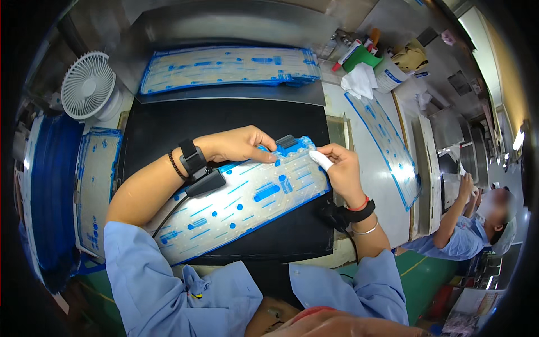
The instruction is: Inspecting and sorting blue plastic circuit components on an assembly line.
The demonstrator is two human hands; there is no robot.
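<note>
A long, flat silvery panel (238,205) with blue edges, blue spots and blue dashes lies slantwise before me, its far end up to the right. My left hand (241,144) is closed at the panel's far edge, thumb on top and fingers curled beside it. At the far right corner, my right hand (343,171) pinches the panel's edge; a white cover wraps its thumb. Between the hands, a small dark grey ribbed piece (286,141) sits at the blue edge. A black device (206,182) with a cable hangs from my left wrist over the panel.
Behind the black mat (168,121), similar panels (230,67) lie on a metal sheet. More panels stand at left (98,191) and right (387,146). A white fan (88,85) is at far left, a tub (390,76) at back right. Another person (466,236) works at far right.
</note>
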